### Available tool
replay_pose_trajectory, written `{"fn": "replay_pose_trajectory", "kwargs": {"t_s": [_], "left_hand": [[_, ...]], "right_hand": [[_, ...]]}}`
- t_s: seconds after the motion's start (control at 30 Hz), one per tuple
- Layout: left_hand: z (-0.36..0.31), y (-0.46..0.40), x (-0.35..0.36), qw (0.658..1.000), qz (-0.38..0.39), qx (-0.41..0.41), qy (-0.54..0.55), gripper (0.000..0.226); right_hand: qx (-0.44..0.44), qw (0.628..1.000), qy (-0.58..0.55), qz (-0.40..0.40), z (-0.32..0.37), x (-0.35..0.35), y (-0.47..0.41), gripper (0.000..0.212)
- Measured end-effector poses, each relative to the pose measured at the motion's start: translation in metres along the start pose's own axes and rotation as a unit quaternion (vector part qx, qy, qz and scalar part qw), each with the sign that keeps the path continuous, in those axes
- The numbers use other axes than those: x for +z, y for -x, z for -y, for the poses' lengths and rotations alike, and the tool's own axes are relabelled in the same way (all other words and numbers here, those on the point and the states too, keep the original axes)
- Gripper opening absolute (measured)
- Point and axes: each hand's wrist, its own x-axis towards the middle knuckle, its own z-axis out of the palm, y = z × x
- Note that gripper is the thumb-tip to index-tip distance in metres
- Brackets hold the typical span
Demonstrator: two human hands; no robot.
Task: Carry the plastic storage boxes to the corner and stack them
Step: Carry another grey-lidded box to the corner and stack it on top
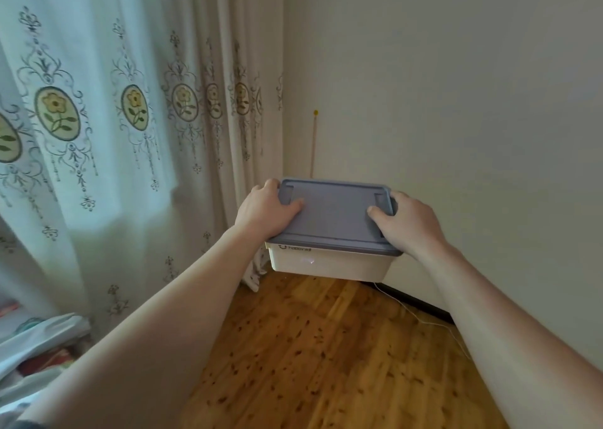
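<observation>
A white plastic storage box (326,264) with a grey-blue lid (336,215) hangs in the air in front of the room corner, above the wooden floor. My left hand (264,211) grips its left end, thumb lying on the lid and fingers curled under the rim. At the opposite end my right hand (409,221) holds the box the same way, thumb on top. The box's far side and its underside are hidden. No other storage box shows near the corner.
A flowered curtain (130,118) covers the left wall down to the floor. A thin stick with a yellow tip (314,141) leans in the corner. A white cable (424,317) trails along the dark skirting. Bedding or bags (36,347) lie at lower left.
</observation>
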Motion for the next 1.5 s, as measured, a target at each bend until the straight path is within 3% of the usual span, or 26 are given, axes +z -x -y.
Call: {"fn": "replay_pose_trajectory", "kwargs": {"t_s": [0.47, 1.03, 1.5], "left_hand": [[-0.004, -0.112, 0.067, 1.0, 0.007, 0.008, -0.012, 0.075], [0.038, -0.291, 0.114, 1.0, 0.021, 0.015, 0.0, 0.071], [0.054, -0.421, 0.2, 0.999, 0.039, 0.006, 0.019, 0.083]], "right_hand": [[0.007, 1.0, 0.007, -0.002, -0.04, 0.044, -0.114, 0.058], [0.02, 1.0, 0.009, 0.003, -0.022, 0.12, -0.275, 0.055], [0.015, 0.999, -0.004, 0.029, -0.068, 0.199, -0.428, 0.055]]}}
